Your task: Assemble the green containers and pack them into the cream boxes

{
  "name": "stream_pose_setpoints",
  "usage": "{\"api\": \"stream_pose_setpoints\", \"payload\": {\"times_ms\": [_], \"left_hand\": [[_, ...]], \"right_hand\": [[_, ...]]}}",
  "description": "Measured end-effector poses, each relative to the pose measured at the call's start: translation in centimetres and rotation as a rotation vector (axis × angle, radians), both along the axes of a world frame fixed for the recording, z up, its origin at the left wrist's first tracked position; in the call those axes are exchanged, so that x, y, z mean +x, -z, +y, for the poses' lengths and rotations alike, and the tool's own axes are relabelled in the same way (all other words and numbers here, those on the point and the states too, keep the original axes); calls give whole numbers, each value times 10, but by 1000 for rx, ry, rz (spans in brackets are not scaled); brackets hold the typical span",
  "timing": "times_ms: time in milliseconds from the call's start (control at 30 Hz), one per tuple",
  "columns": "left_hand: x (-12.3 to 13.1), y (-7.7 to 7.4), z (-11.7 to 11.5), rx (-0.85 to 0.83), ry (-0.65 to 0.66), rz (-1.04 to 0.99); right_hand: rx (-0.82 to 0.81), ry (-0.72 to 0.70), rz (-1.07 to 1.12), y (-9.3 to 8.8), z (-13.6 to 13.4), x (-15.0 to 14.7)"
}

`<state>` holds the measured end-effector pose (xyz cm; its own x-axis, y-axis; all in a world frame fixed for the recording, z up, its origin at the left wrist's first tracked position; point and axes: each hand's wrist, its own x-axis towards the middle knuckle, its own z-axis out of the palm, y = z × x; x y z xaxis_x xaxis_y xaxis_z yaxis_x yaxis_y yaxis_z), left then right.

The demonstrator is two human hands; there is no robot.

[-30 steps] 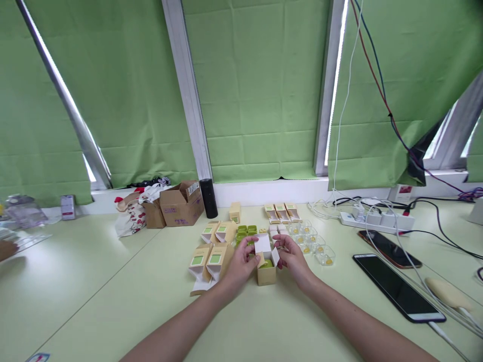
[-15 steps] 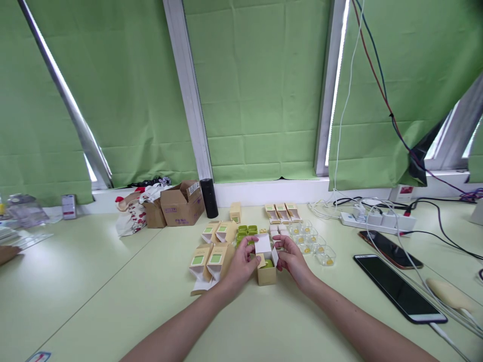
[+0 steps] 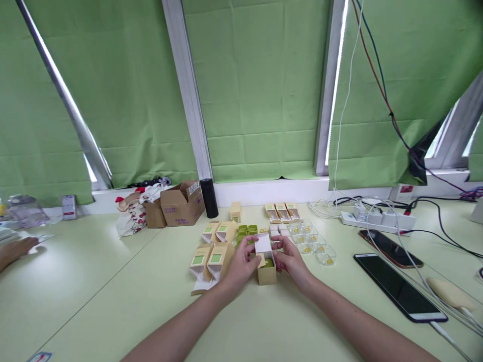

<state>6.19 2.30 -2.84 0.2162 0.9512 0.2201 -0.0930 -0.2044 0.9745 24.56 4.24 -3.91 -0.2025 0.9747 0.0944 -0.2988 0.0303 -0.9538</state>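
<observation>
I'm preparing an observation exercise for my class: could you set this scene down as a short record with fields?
Left hand: touching the small box's flaps
Right hand: fingers at the box's right side; exact contact unclear
Small box: on the table, top open, white flap raised, something green inside
Left of box: tan cartons with green labels
Beyond, right: clear containers
Far right: phones
Far left: another person's hand

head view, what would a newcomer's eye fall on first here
Probably the green blinds, which fill most of the upper picture. Next, the left hand and right hand, either side of a small open box below the centre. A phone with a white edge also stands out on the table, lower right.
</observation>
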Motion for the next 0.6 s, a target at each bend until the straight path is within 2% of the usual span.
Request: {"api": "stream_pose_setpoints", "payload": {"times_ms": [600], "left_hand": [[-1,2,1,36,-50,75]], "right_hand": [[32,1,-124,5,-1,-3]]}}
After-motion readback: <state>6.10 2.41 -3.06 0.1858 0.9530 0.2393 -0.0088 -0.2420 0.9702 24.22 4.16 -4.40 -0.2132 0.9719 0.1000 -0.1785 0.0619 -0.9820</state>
